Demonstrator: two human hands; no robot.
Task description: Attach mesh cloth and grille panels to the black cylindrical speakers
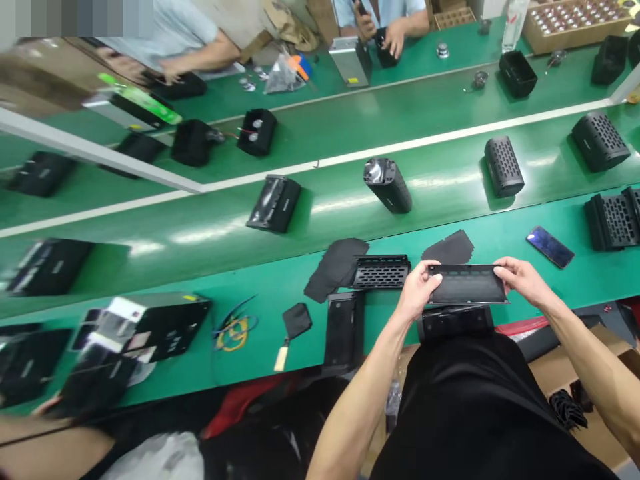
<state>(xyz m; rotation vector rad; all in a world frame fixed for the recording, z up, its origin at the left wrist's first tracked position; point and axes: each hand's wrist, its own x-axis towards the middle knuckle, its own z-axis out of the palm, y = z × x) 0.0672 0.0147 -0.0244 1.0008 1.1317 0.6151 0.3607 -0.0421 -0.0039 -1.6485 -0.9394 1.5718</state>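
Note:
A black speaker grille panel (470,285), its slots faintly showing through a dark sheet, is held level between my two hands. My left hand (420,290) pinches its left end, and my right hand (520,277) grips the right end. Just below the panel, near my lap, lies a glossy black housing (455,323). Left of my left hand sits another slotted grille panel (383,273). Dark mesh sheets (337,263) are piled beside it, and a second stack of sheets (450,248) lies behind the held panel. A long black casing (344,327) rests at the table's front edge.
Several black speakers stand on the green conveyor (330,193), among them an upright one (387,185). A phone (550,247) lies at right. Cables (235,330) and a black pouch (297,320) are at left. Co-workers' hands (395,37) handle parts across the line.

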